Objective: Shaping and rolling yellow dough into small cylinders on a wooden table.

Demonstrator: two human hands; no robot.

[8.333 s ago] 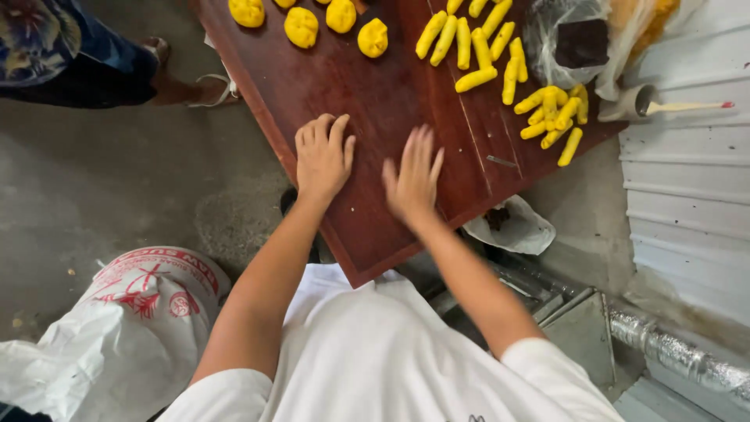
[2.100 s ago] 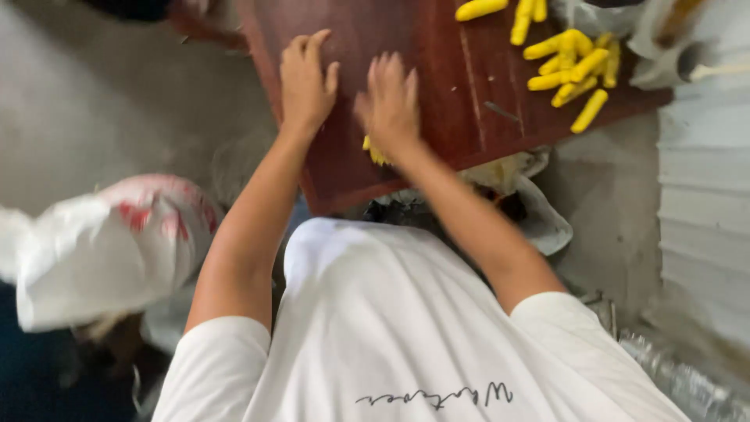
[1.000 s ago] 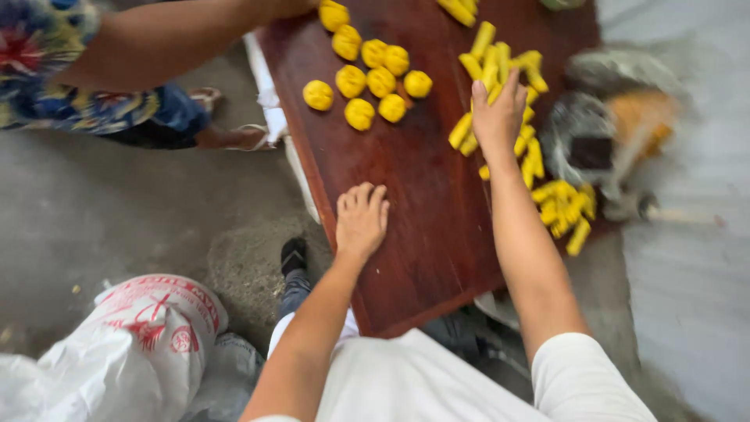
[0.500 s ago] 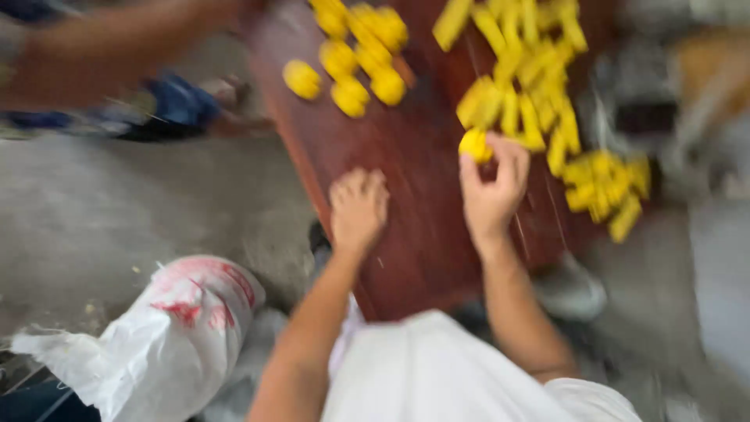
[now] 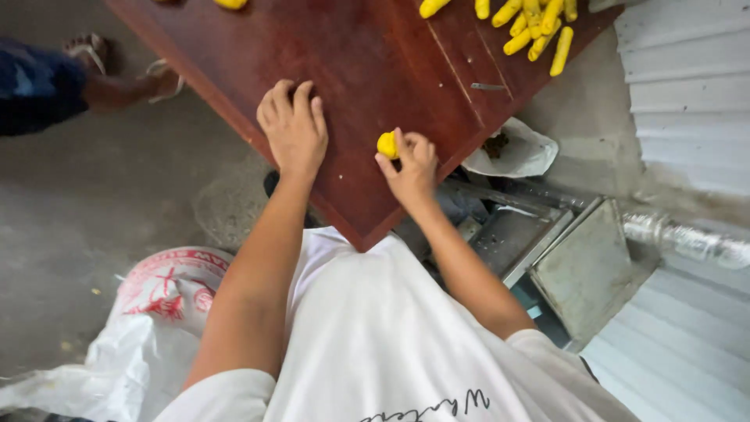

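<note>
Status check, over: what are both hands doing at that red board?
Right hand pinching a yellow dough lump. Left hand flat on the wooden board, holding nothing. Rolled yellow sticks far corner, nothing between.

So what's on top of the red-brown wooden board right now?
On the board: the left hand resting flat, the right hand pinching a yellow dough piece, yellow dough sticks at the far edge. Anything beneath the left palm is hidden.

A large white woven plastic sack with red printing (image 5: 168, 312) slumps on the floor below the left corner of the dark red wooden table (image 5: 351, 70). A small open white plastic bag (image 5: 512, 152), dark crumbs inside, lies just beside the table's right edge.
</note>
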